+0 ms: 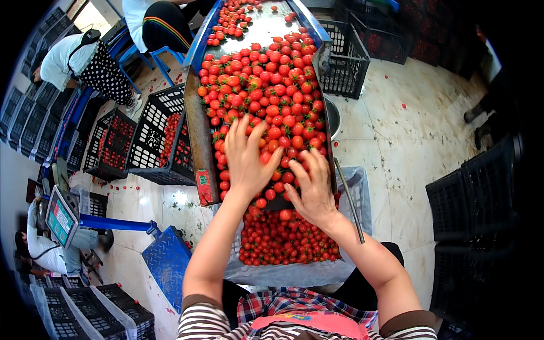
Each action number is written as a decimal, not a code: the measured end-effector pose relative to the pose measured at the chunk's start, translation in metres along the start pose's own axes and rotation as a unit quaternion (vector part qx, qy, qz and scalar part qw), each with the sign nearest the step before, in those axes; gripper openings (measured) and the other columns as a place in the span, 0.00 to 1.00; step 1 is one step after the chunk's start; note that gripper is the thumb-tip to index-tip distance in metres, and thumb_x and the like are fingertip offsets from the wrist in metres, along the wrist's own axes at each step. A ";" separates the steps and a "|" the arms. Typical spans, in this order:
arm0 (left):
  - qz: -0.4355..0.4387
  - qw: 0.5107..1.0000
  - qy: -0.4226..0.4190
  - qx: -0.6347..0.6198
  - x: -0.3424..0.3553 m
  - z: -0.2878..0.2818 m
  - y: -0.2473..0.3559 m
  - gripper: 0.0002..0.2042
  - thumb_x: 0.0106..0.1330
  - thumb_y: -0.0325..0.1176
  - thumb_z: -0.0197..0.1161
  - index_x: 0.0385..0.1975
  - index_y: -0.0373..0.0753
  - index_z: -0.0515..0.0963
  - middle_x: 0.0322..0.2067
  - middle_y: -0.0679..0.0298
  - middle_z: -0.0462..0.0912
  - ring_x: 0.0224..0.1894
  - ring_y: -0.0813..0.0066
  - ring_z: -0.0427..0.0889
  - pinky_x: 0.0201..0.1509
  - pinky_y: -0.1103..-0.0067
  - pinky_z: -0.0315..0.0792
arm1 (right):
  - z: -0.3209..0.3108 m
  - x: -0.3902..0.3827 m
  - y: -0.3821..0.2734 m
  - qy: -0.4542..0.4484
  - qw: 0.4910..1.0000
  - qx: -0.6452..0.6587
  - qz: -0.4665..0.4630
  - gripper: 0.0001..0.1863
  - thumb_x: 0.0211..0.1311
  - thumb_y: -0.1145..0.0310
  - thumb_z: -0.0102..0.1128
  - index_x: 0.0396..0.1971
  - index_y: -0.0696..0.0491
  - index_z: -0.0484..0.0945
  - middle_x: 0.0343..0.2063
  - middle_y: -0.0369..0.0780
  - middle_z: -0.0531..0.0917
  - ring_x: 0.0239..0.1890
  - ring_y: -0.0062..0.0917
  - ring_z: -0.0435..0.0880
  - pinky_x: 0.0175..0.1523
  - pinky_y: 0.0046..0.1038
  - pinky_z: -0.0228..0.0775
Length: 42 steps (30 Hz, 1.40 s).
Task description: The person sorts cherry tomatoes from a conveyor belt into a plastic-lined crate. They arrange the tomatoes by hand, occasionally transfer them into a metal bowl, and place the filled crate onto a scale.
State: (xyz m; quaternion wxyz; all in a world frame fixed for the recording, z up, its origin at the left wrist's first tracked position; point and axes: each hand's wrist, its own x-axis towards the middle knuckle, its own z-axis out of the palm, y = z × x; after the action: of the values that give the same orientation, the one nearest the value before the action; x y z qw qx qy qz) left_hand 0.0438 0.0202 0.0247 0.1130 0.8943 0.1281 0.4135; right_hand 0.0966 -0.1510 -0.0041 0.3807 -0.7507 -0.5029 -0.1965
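Note:
Red cherry tomatoes (266,85), some with green stems, cover a sloping metal chute (201,153) in front of me. My left hand (247,158) rests on the tomatoes near the chute's lower end, fingers spread. To its right, my right hand (314,190) is also open, with its fingers apart among the tomatoes by the right wall. Neither hand grips anything that I can see. Below the chute's lip is a container with a pale plastic liner (294,276), holding a heap of cherry tomatoes (289,241). A few tomatoes are at the lip between my wrists.
A thin metal rod (348,201) slants beside my right forearm. Black crates (148,139) with tomatoes stand left of the chute, and another black crate (345,56) is behind it at right. A blue platform scale (167,266) lies at left. Other people (71,59) work at far left.

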 end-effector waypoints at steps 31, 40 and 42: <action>0.140 0.898 -0.396 -0.129 -0.203 -0.049 -0.002 0.26 0.52 0.38 0.68 0.53 0.45 0.72 0.54 0.59 0.72 0.49 0.56 0.76 0.49 0.64 0.75 | 0.015 -0.005 0.016 -0.001 0.999 0.036 -0.032 0.12 0.57 0.64 0.62 0.39 0.54 0.78 0.40 0.39 0.79 0.46 0.30 0.76 0.56 0.36 0.58; -0.209 0.875 -0.433 -0.057 -0.289 0.045 -0.019 0.31 0.59 0.38 0.61 0.64 0.43 0.64 0.61 0.51 0.66 0.62 0.47 0.64 0.65 0.53 0.54 | 0.006 -0.007 0.013 -0.033 0.999 0.022 -0.006 0.11 0.57 0.66 0.62 0.38 0.54 0.79 0.38 0.39 0.80 0.43 0.30 0.78 0.54 0.36 0.59; -0.054 0.932 -0.356 -0.030 -0.262 0.065 -0.004 0.24 0.59 0.40 0.61 0.57 0.43 0.71 0.58 0.50 0.68 0.60 0.48 0.67 0.55 0.56 0.69 | 0.005 -0.009 0.014 -0.040 0.999 0.015 -0.001 0.12 0.56 0.66 0.64 0.39 0.53 0.80 0.39 0.38 0.80 0.43 0.30 0.78 0.54 0.35 0.60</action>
State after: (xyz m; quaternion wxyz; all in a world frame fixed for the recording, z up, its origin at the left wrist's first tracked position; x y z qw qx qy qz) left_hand -0.0704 -0.0671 -0.2042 0.2004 0.9708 0.1153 0.0644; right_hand 0.1050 -0.1553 -0.0187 0.3714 -0.7516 -0.5213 -0.1593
